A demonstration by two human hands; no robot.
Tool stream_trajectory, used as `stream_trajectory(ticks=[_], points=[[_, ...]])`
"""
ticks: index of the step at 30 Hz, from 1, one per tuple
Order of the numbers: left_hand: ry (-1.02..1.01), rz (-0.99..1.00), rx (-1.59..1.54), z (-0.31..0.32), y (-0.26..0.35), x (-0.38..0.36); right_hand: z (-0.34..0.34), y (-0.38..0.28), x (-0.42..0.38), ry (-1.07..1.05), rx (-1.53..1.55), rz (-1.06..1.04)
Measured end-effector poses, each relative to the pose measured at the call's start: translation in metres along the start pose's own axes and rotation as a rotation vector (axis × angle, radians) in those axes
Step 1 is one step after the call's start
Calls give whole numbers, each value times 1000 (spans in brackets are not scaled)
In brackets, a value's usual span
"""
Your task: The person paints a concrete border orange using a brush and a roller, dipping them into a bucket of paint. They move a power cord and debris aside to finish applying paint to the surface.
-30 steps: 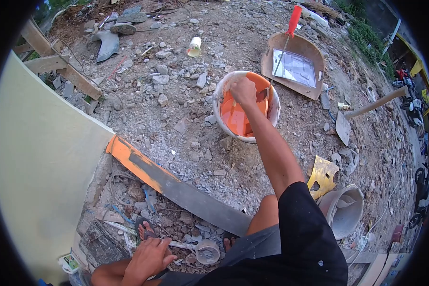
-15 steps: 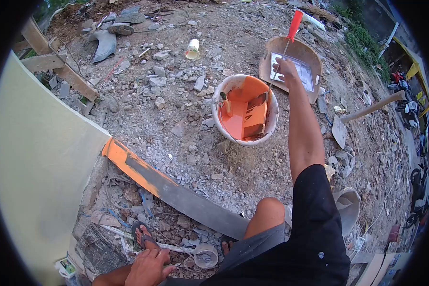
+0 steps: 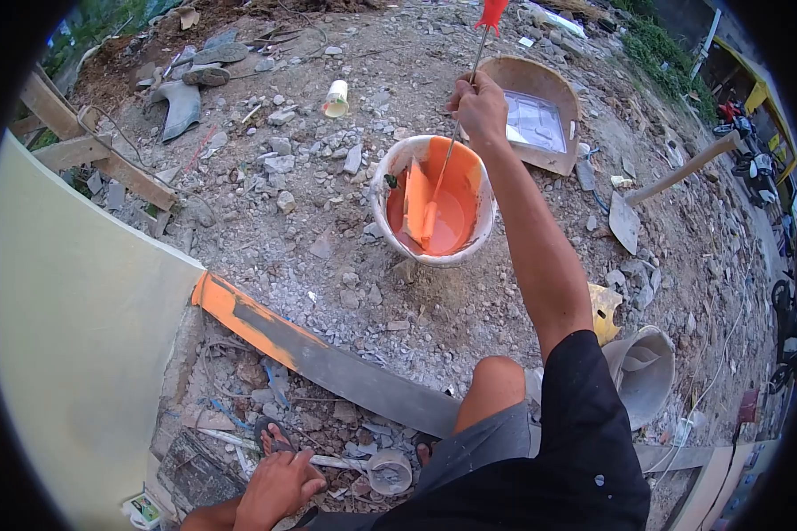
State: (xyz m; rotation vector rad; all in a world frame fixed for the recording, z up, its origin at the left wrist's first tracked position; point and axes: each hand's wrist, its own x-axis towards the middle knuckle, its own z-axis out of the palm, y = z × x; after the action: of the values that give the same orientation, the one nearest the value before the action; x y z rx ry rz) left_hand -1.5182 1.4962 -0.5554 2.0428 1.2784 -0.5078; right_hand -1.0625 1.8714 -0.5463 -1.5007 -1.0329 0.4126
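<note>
My right hand [image 3: 480, 108] is closed around the thin metal rod of a paint roller [image 3: 429, 221] above a white bucket [image 3: 381, 211]. The roller's red handle [image 3: 492, 12] sticks up beyond the hand, and its orange-coated head is down in the bucket. Orange paint [image 3: 453, 217] covers the bucket's bottom and part of its inner wall. Beside the roller head stands a flat orange-smeared board [image 3: 416, 190], tilted to the left. At the bottom of the view my left hand [image 3: 279, 488] hangs loosely over my foot, its fingers stretched out with nothing in them.
A partly orange-painted grey ledge [image 3: 363, 385] runs from the pale wall [image 3: 71, 354] to my knee. Rubble covers the ground. Farther off are a shallow basin [image 3: 527, 75] with a clear plastic tray, a hoe [image 3: 625, 221], a white cup [image 3: 336, 99] and boots [image 3: 181, 106].
My right hand has moved left and slightly up with the roller. The roller head now shows against the board, which has shifted left and stands more edge-on. My left hand stays low.
</note>
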Motion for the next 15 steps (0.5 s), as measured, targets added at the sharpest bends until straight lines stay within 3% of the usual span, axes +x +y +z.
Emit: stream_trajectory(ticks=[4,7,10,15], points=[[-4,-2,-17,-3,4,1,5,3,-25,23,131,-29],[35,9,13,-3,10,1,16,4,-38,-14,66,-145],[47,21,28,1,10,2,11,-32,-49,42,64,-157],[75,28,24,1,13,-3,25,-21,-58,23,6,-158]])
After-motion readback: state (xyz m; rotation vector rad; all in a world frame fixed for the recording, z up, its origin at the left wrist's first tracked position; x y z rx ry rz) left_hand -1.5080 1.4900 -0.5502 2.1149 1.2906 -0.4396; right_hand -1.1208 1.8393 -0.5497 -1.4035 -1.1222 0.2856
